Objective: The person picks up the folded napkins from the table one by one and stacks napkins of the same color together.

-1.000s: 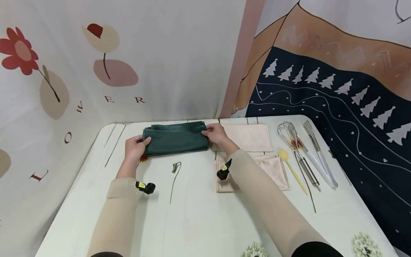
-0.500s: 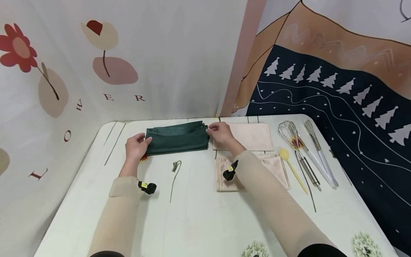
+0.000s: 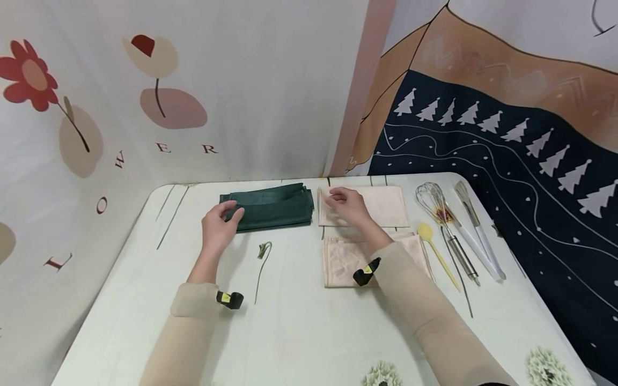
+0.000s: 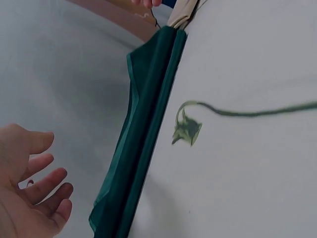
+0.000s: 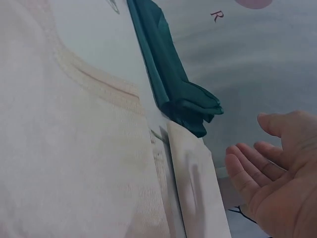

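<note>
Fingers (image 4: 45,186) apart, left hand (image 3: 217,228) hiding green cloth (image 3: 275,210) corner, right hand (image 3: 351,207) (over pink cloth (image 3: 387,206))

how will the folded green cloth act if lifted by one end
The green cloth would probably sag and unfold, as its layers sit unevenly at the right end. Its faint sheen hints it may be slippery. Lying flat, it seems unlikely to roll.

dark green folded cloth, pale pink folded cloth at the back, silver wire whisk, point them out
Dark green folded cloth (image 3: 269,210): head view, centre of its top
Pale pink folded cloth at the back (image 3: 383,208): head view, right half
Silver wire whisk (image 3: 464,259): head view, handle
</note>
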`<action>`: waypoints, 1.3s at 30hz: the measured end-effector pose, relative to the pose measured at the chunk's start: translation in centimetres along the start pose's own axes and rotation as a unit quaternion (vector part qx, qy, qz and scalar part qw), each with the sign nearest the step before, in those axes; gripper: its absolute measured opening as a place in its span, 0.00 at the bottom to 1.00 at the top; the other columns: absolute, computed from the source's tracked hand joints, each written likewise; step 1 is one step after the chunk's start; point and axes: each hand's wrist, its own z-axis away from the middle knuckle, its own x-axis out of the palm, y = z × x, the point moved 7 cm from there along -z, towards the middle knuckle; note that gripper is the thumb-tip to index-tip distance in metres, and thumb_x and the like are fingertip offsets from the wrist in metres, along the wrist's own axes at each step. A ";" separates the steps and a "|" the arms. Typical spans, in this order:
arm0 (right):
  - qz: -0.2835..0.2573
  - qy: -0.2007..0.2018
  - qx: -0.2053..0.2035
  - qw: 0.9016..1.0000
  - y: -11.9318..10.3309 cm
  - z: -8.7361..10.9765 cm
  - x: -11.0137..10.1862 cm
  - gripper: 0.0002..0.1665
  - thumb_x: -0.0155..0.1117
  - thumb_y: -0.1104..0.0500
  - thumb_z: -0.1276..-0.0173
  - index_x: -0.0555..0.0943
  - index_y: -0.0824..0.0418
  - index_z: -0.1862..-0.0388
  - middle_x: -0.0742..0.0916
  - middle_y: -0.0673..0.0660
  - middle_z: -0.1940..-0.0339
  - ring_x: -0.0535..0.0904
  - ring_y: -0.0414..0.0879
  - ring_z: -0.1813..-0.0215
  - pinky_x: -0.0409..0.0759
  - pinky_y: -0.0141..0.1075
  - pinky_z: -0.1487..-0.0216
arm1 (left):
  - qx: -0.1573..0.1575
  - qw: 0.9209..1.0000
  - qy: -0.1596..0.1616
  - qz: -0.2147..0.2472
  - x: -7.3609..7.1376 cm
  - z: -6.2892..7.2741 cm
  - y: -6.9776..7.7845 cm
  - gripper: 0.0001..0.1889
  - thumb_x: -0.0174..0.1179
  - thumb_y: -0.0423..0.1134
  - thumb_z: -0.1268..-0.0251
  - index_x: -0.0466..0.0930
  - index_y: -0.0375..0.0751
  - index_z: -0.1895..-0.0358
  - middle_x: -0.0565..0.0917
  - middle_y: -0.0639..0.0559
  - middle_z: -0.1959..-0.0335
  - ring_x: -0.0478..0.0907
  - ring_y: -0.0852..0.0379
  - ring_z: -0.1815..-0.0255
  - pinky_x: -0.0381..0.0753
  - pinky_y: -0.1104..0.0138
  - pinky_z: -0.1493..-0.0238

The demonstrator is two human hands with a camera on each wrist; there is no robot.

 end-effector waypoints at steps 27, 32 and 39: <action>0.043 0.022 -0.004 0.999 2.9 7.7 -4.7 0.26 0.64 0.55 0.25 0.76 0.67 0.34 0.85 0.62 0.44 0.81 0.57 0.40 0.80 0.47 0.39 | 0.047 0.995 -0.078 0.048 5.5 7.0 2.4 0.20 0.64 0.40 0.28 0.80 0.34 0.38 0.81 0.40 0.40 0.75 0.44 0.36 0.71 0.51 0.33; 0.044 0.035 -0.008 0.998 3.7 9.2 -5.5 0.26 0.65 0.57 0.25 0.77 0.69 0.35 0.86 0.64 0.44 0.81 0.59 0.40 0.80 0.47 0.40 | 0.044 0.994 -0.087 0.052 6.3 7.9 2.6 0.20 0.65 0.39 0.29 0.80 0.34 0.39 0.81 0.40 0.40 0.76 0.43 0.37 0.75 0.49 0.35; 0.034 0.047 -0.008 0.998 4.4 10.9 -6.7 0.26 0.65 0.58 0.25 0.76 0.70 0.34 0.85 0.65 0.45 0.81 0.58 0.41 0.78 0.47 0.37 | 0.054 0.993 -0.091 0.056 7.2 8.5 3.3 0.19 0.66 0.38 0.30 0.81 0.33 0.40 0.82 0.41 0.41 0.78 0.44 0.38 0.76 0.52 0.35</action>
